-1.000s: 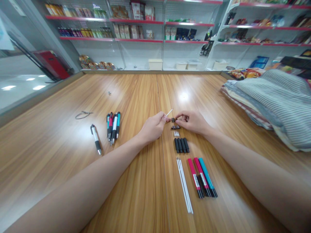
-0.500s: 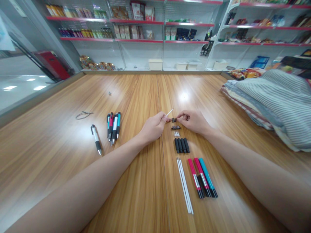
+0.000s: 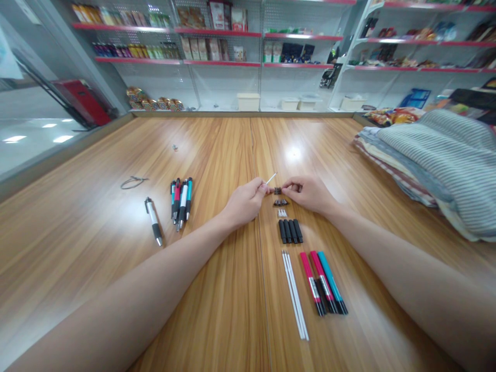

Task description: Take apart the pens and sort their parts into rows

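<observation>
- Five whole pens lie on the left of the tabletop (image 3: 217,155): a cluster of four pens (image 3: 180,204), with a single white pen (image 3: 153,221) just beside it. I take these as the finished share.
- My left hand (image 3: 244,204) has its fingers clenched on a thin white refill (image 3: 270,179). It is held just above the tabletop's middle seam, with its tip pointing up and away.
- My right hand (image 3: 308,194) has thumb and forefinger pinched together at the small dark pieces (image 3: 278,191), close to the refill's end. I cannot tell whether a piece sits between them.
- Rows of parts lie nearer me, none of them joined: small white tips (image 3: 282,213), four black grips (image 3: 290,231), loose refills (image 3: 295,294) and three coloured barrels (image 3: 323,283).
- My judgement is that the pen in hand is only at its first joining. The parts laid out would make about three or four more pens, so I put the work a little past halfway.
</observation>
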The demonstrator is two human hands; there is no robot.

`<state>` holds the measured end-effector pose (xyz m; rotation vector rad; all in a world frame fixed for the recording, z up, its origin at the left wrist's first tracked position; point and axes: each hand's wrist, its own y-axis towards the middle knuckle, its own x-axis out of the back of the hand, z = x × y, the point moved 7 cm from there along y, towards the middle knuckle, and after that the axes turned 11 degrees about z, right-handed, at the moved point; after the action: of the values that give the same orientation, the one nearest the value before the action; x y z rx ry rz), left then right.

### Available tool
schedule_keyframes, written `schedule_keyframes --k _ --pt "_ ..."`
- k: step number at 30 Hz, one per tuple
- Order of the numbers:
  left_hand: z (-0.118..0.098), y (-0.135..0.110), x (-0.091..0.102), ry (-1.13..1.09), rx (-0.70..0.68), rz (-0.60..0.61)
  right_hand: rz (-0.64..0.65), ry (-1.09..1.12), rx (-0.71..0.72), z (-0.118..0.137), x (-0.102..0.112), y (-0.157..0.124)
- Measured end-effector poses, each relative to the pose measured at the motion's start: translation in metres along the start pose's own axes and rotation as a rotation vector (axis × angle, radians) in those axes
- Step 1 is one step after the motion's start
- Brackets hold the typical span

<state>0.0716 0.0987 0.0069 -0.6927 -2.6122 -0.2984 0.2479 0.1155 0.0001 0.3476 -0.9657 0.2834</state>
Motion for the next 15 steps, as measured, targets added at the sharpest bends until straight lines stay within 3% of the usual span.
schedule_keyframes --k 15 --pt "-0.0012 0.0004 -0.0003 0.041 -0.03 0.016 0.008 0.015 -0.002 -0.0004 -0.0001 0.0005"
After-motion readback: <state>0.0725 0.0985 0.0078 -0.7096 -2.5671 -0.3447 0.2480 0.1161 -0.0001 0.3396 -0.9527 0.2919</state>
